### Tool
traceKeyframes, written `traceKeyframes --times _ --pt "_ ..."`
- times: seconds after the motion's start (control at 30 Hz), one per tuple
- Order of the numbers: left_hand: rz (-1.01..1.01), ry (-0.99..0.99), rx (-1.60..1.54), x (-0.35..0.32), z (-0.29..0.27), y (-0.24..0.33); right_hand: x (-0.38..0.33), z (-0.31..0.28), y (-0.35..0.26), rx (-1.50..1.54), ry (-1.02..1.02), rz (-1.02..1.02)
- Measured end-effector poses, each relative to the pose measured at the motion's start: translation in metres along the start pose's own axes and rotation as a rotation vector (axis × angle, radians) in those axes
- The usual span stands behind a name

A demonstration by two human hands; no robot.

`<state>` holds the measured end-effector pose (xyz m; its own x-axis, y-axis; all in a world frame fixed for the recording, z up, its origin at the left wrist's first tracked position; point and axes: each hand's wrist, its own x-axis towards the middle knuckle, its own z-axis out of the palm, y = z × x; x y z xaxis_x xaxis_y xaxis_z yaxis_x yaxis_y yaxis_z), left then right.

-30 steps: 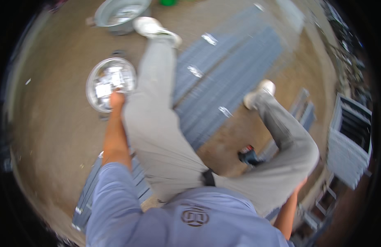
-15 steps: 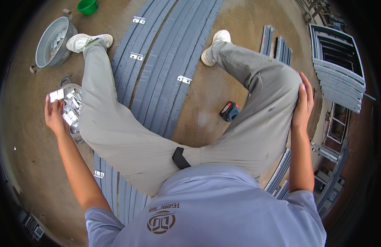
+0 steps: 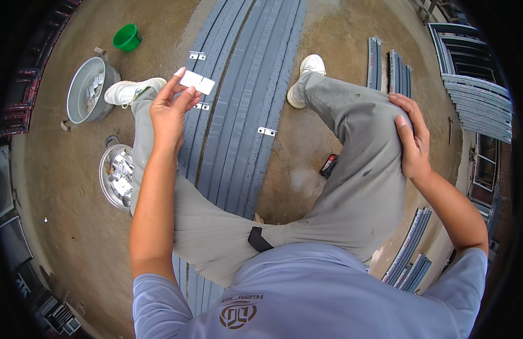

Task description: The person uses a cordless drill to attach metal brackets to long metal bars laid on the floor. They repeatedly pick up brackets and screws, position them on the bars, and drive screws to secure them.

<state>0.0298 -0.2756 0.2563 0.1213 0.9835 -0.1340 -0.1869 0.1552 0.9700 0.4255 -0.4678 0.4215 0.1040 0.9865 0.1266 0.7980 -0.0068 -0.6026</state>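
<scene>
Between the thumb and fingers of my left hand (image 3: 174,110) is a small white metal plate (image 3: 197,82), held above the left side of the long grey metal profiles (image 3: 233,141). Small silver brackets with holes lie on those profiles: one (image 3: 197,55) farther off, one (image 3: 201,106) partly behind my fingers, and one (image 3: 266,131) toward the right edge. My right hand (image 3: 415,138) rests on my right knee with its fingers stretched out, holding nothing. Left of my left leg, a round metal pan (image 3: 106,189) holds many loose silver brackets (image 3: 122,179).
A larger grey metal tub (image 3: 75,93) with some brackets stands at the far left, near a green bucket (image 3: 127,38). A dark power tool (image 3: 329,165), partly hidden, lies beside my right leg. Short profiles (image 3: 400,73) and stacked metal frames (image 3: 479,101) lie to the right.
My left hand has carried the white plate from beside the pan, rightward over the profiles. My right hand stays on the knee. The whole view has shifted slightly.
</scene>
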Motion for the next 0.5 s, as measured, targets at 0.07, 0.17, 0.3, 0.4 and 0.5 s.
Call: traceKeyframes --times 0.07,0.17,0.3,0.4,0.5 --pt "-0.017 -0.01 -0.004 0.003 0.003 -0.006 0.001 -0.001 0.001 -0.003 0.001 -0.005" --pt "-0.014 -0.03 0.021 0.008 -0.005 -0.021 0.003 0.0 0.002 0.015 0.008 -0.032" --pt "-0.185 -0.001 0.11 0.017 -0.031 -0.047 0.004 -0.002 0.002 0.008 -0.002 -0.015" --pt "-0.356 -0.006 0.16 0.024 -0.041 -0.071 0.003 -0.003 0.002 0.004 -0.01 -0.009" --pt "-0.473 0.01 0.211 0.03 -0.036 -0.095 0.003 -0.005 0.003 -0.005 -0.023 -0.027"
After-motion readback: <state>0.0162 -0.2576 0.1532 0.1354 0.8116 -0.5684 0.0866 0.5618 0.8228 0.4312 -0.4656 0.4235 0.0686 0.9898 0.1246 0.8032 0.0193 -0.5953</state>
